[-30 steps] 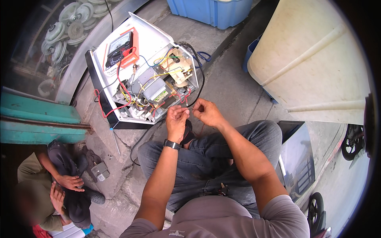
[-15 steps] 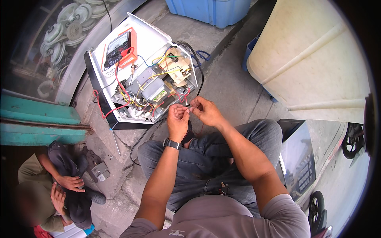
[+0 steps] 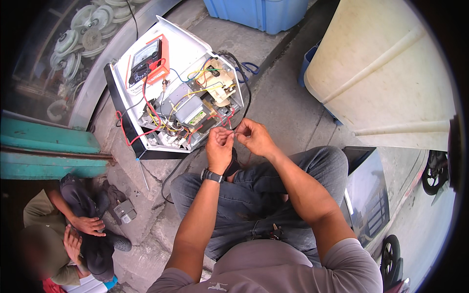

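Note:
My left hand (image 3: 220,146), below a black wristwatch, is closed in a pinch at the near right edge of an opened microwave oven (image 3: 188,44). Close beside it, my right hand (image 3: 255,138) pinches too, and the fingertips almost meet. Between them runs the end of a thin red wire (image 3: 229,118) coming out of the oven. Its tip is too small to make out. Inside the white casing sit a grey transformer (image 3: 189,108), a cream plastic part (image 3: 219,84) and coloured wires. On the casing lies an orange-and-black analog multimeter (image 3: 146,61) with red and black leads.
A black power cord (image 3: 249,93) curves past the oven's right side. Blue bin (image 3: 259,14) and large cream container (image 3: 381,73) stand beyond. A dark panel (image 3: 369,195) lies right of my knee. Another person (image 3: 58,229) sits at lower left near a small grey part (image 3: 125,212).
My hands stay nearly in place. The fingertips have shifted slightly around the wire, and a dark bit visible between them before is now less visible.

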Tool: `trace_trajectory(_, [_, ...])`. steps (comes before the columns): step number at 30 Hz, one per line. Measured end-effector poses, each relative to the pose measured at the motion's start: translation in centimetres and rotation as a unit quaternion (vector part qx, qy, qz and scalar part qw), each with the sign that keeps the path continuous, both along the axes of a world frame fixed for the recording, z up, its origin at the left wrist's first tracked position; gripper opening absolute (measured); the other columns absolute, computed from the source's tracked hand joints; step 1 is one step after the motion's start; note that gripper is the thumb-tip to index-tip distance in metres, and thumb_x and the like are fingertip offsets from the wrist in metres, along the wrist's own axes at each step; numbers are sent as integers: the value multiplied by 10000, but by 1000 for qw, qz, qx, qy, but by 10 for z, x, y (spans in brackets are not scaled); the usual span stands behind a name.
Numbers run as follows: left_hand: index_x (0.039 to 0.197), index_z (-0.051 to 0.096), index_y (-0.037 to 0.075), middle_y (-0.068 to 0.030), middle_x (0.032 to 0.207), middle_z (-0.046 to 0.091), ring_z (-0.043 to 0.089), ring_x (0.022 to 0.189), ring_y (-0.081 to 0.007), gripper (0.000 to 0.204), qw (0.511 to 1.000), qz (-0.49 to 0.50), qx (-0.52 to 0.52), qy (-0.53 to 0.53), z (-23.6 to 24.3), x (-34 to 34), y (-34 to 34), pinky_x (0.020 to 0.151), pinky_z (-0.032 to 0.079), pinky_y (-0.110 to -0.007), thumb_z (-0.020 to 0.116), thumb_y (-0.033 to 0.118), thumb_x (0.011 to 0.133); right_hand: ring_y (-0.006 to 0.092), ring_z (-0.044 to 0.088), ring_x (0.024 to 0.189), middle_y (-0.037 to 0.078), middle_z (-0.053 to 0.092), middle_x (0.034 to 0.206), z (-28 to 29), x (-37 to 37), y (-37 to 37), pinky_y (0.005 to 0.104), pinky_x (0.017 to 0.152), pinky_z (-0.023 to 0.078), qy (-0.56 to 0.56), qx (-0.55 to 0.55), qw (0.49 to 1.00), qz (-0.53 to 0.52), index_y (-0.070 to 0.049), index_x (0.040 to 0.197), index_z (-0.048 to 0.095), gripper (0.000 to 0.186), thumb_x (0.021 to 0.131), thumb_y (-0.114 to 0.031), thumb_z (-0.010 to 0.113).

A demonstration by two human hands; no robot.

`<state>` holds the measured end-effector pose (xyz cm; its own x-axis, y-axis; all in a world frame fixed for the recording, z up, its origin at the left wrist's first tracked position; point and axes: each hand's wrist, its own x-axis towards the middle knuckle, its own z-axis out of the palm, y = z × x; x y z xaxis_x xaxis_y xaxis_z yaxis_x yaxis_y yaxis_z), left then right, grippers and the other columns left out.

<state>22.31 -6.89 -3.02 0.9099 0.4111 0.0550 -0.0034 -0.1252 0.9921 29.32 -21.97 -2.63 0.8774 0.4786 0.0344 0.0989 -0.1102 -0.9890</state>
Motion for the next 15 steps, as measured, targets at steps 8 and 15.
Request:
trace_trajectory(8, [1100, 567, -3, -100, 994, 731, 713, 892, -126, 245, 998, 12, 56, -14, 4, 2, -1, 804, 582, -254, 723, -55, 919, 219, 705, 743, 105, 715, 805, 9, -1, -3, 366, 695, 558, -31, -21, 999, 0, -19, 917, 645, 146, 848, -83, 756])
trace_trajectory(15, [1086, 573, -4, -110, 987, 746, 725, 876, -131, 237, 996, 20, 87, -4, 7, 1, -1, 791, 590, -261, 737, -35, 918, 325, 691, 823, 137, 684, 882, 19, 2, -7, 410, 730, 539, -138, -38, 989, 26, -18, 935, 619, 169, 810, -38, 731])
